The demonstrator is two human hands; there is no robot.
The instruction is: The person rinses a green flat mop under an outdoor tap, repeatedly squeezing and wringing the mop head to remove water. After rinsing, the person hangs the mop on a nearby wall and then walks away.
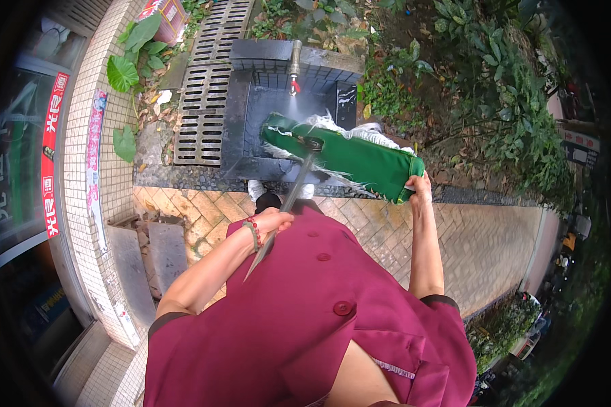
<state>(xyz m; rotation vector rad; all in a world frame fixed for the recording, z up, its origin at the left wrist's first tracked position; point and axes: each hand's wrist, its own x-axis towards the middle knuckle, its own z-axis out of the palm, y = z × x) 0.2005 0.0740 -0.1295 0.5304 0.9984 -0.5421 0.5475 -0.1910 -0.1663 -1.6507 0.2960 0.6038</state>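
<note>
Over the far basin (251,108), under a tap (294,68), lies the green mop head (339,159). Right hand (419,186) grips its right end. Left hand (273,220), nearer, seems closed round the pole (288,200), fingers partly hidden.

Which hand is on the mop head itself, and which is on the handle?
The right hand grips the end of the green mop head over the basin. The left hand, with a red bead bracelet, holds the metal handle.
</note>
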